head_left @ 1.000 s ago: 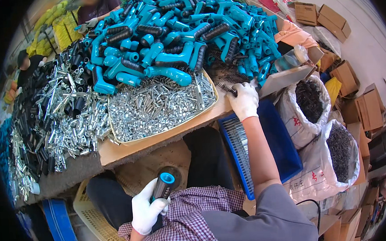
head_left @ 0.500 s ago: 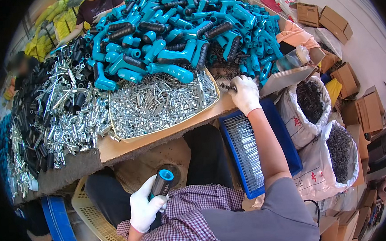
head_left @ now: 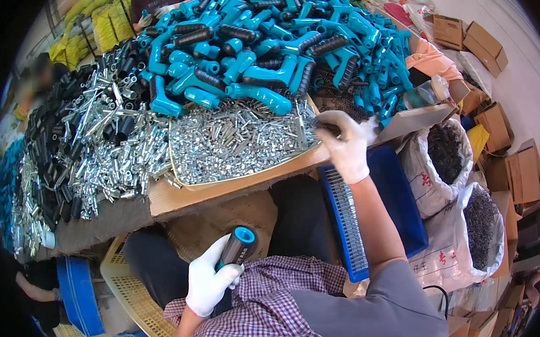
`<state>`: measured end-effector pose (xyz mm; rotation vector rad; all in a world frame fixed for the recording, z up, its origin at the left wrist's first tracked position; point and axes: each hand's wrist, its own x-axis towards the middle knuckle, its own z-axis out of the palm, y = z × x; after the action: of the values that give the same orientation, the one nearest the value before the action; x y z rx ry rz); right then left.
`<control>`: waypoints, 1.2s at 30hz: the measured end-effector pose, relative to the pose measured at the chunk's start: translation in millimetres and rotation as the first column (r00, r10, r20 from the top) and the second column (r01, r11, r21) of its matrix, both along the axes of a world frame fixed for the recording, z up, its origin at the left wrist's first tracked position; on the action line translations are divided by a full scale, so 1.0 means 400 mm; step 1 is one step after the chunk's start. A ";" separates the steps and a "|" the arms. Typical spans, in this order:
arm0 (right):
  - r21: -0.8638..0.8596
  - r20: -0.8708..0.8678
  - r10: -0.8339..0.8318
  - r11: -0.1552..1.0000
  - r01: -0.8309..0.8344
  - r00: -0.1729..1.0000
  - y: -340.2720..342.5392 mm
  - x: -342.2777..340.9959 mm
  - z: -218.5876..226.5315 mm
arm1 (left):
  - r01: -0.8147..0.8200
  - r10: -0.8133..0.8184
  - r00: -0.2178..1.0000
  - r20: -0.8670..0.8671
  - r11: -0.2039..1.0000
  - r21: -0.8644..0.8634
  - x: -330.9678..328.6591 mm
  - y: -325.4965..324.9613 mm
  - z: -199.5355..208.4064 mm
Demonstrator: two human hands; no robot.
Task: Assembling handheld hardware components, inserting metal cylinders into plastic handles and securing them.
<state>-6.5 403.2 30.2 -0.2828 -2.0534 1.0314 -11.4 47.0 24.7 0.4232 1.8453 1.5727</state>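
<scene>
My left hand point(head_left: 207, 280), in a white glove, is wrapped round a dark tubular grip point(head_left: 238, 247). The grip's upper end faces up and has a teal ring round an open hole. It is held tilted above my lap. My right hand point(head_left: 348, 148), also gloved in white, is over the table's front edge beside the right end of a tray point(head_left: 234, 182) of small metal parts. Its fingers and thumb curl toward each other; what is between them, if anything, I cannot make out. Behind it lie dark coil springs point(head_left: 332, 81).
Teal pistol-shaped housings point(head_left: 265, 98) are heaped on the table, with metal sleeves point(head_left: 105, 157) at left. Below my right forearm stands a blue bin point(head_left: 398, 191) with a row of metal rods point(head_left: 345, 219). White sacks point(head_left: 419, 187) hold dark parts. Cardboard boxes point(head_left: 485, 47) line the right.
My right hand has drawn back from the springs, toward the tray's right end. The left hand still grips the dark tube. The whole view has shifted slightly.
</scene>
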 end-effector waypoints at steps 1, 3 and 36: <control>-0.018 0.021 0.024 1.000 -0.024 0.999 -0.021 -0.009 0.000 | -0.007 0.007 1.000 -0.001 1.000 -0.001 0.002 0.001 0.003; 0.105 -0.017 0.038 0.994 -0.036 0.999 -0.029 -0.041 -0.016 | 0.009 -0.009 1.000 -0.007 1.000 0.010 0.005 -0.001 0.004; 0.073 0.264 0.679 0.694 -0.716 0.685 -0.282 -0.007 0.081 | -0.032 0.002 0.961 -0.275 0.994 -0.106 -0.063 -0.044 0.016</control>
<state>-9.1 290.3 62.5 0.5737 -2.5061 1.2899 -36.6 29.2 31.0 0.6016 2.1385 1.4736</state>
